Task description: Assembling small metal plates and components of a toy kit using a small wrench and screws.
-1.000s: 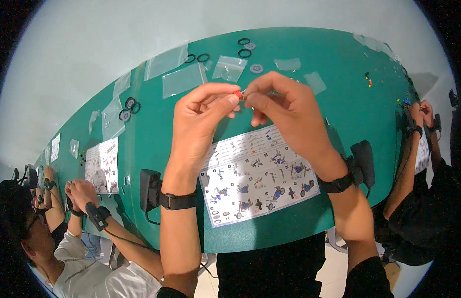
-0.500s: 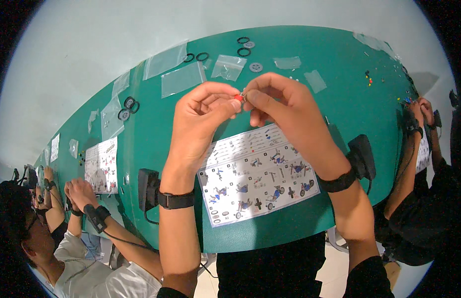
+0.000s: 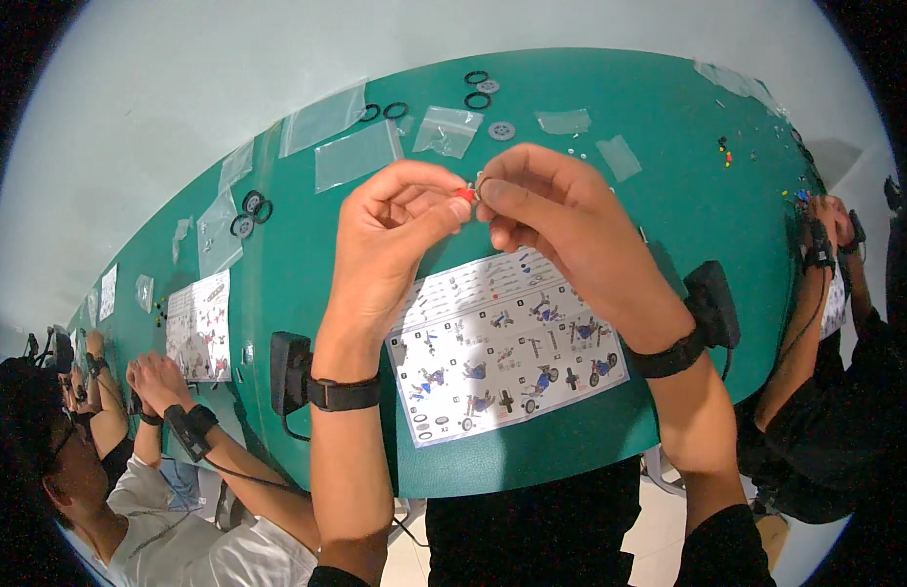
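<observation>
My left hand (image 3: 393,217) pinches a small red part (image 3: 464,195) between thumb and forefinger. Facing it, my right hand (image 3: 546,201) is closed with thumb and forefinger together at a tiny light-coloured piece (image 3: 478,188) against the red part. Fingertips cover most of both pieces, so their exact kind does not show. Below my hands lies a white printed instruction sheet (image 3: 502,382) with pictures of a blue model motorcycle. Both hands are held above the green table (image 3: 307,235).
Beyond my hands lie black rubber rings (image 3: 396,111), grey wheel discs (image 3: 501,131) and clear plastic bags (image 3: 448,132). Small yellow and red pieces (image 3: 726,155) lie to the right. A co-worker's hands (image 3: 160,380) are at the left, another's (image 3: 830,220) at the far right.
The red part has shifted very slightly left with my left fingers, and a little more of the light piece shows. My grips look otherwise the same.
</observation>
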A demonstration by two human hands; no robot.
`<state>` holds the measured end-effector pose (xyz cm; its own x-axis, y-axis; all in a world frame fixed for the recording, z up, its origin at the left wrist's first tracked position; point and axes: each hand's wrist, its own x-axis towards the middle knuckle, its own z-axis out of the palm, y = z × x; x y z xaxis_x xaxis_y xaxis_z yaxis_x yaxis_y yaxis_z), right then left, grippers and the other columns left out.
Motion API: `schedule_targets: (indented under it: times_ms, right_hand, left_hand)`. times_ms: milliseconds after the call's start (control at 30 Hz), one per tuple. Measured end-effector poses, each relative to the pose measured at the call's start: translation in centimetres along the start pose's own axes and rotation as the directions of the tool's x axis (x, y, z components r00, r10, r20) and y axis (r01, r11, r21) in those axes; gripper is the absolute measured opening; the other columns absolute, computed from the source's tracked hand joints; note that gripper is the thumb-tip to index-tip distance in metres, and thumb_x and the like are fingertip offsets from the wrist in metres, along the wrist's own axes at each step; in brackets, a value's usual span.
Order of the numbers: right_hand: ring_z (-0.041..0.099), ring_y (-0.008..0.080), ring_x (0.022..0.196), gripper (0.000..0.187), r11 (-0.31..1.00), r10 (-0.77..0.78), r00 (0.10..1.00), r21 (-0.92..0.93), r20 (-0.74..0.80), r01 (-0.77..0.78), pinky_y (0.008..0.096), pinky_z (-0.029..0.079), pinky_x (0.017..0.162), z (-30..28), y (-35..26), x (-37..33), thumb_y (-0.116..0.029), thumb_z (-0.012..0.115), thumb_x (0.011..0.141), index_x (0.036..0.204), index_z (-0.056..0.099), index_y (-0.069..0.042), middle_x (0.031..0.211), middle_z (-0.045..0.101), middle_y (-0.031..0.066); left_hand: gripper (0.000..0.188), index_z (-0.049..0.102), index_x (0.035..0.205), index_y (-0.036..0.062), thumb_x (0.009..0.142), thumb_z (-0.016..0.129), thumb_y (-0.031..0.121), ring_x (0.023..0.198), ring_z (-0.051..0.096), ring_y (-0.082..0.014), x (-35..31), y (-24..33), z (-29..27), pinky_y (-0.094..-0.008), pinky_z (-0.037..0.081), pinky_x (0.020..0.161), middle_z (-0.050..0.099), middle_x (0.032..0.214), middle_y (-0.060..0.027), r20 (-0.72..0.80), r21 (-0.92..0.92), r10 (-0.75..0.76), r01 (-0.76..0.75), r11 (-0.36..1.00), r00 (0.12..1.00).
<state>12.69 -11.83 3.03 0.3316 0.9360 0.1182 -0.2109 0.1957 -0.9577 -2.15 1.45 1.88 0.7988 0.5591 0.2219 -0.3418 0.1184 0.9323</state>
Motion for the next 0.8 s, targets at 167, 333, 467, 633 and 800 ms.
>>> schedule_targets:
  times_ms: [167, 333, 467, 633, 800]
  right_hand:
    - [0.065, 0.0094, 0.078, 0.018, 0.999, -0.020, 0.999, -0.025, 0.049, 0.021, 0.0240, 0.054, 0.071, -0.5, 0.3, 0.3, -0.020, 0.068, 0.099, 0.104, 0.068, -0.002, 0.090, 0.069, 0.0023]
    - [0.065, 0.0096, 0.078, 0.020, 0.996, -0.034, 0.998, -0.080, 0.056, 0.038, 0.0243, 0.054, 0.072, -0.6, 0.0, 0.2, -0.020, 0.067, 0.099, 0.105, 0.068, -0.002, 0.089, 0.069, 0.0024]
    - [0.065, 0.0103, 0.077, 0.020, 0.993, -0.003, 1.000, -0.118, 0.000, 0.003, 0.0235, 0.054, 0.072, -1.1, -0.6, 0.3, -0.022, 0.067, 0.099, 0.106, 0.069, -0.003, 0.089, 0.069, 0.0023]
    - [0.066, 0.0149, 0.075, 0.018, 0.875, -0.129, 0.985, -0.481, -0.112, 0.060, 0.0300, 0.053, 0.068, -4.5, -1.9, 0.4, -0.020, 0.066, 0.097, 0.104, 0.068, -0.003, 0.088, 0.070, 0.0061]
    - [0.068, 0.0371, 0.076, 0.014, -0.001, -0.427, 0.900, -0.995, -0.085, -0.095, 0.0460, 0.051, 0.069, -10.0, -1.4, -0.3, -0.014, 0.063, 0.092, 0.095, 0.065, 0.000, 0.087, 0.070, 0.0180]
  left_hand:
    - [0.016, 0.067, 0.105, -0.0014, 0.090, 0.071, -0.003, 0.088, 0.069, -0.0124, -0.1, 0.1, 0.0, -0.0258, 0.054, 0.082, 0.073, 0.094, -0.0077, 0.002, -0.022, -0.002, 0.002, 1.000, 1.000]
    - [0.016, 0.068, 0.105, -0.0010, 0.090, 0.071, -0.004, 0.089, 0.068, -0.0121, -0.2, 0.5, 0.4, -0.0260, 0.054, 0.084, 0.072, 0.096, -0.0067, 0.020, -0.055, 0.000, 0.001, 0.998, 1.000]
    - [0.016, 0.067, 0.104, -0.0005, 0.089, 0.071, -0.005, 0.091, 0.068, -0.0118, -0.2, 0.3, 0.3, -0.0261, 0.054, 0.084, 0.072, 0.097, -0.0069, 0.011, -0.063, 0.017, -0.016, 0.998, 1.000]
    - [0.014, 0.067, 0.104, 0.0025, 0.091, 0.071, 0.003, 0.085, 0.063, -0.0114, -0.2, 0.1, 0.4, -0.0244, 0.049, 0.076, 0.068, 0.098, -0.0055, -0.028, 0.062, 0.024, -0.022, 0.998, 0.999]
    - [0.012, 0.066, 0.103, 0.0031, 0.092, 0.070, 0.003, 0.083, 0.061, -0.0109, 0.1, -0.4, 0.1, -0.0248, 0.048, 0.076, 0.067, 0.093, -0.0036, -0.074, 0.067, 0.020, -0.015, 0.998, 0.997]
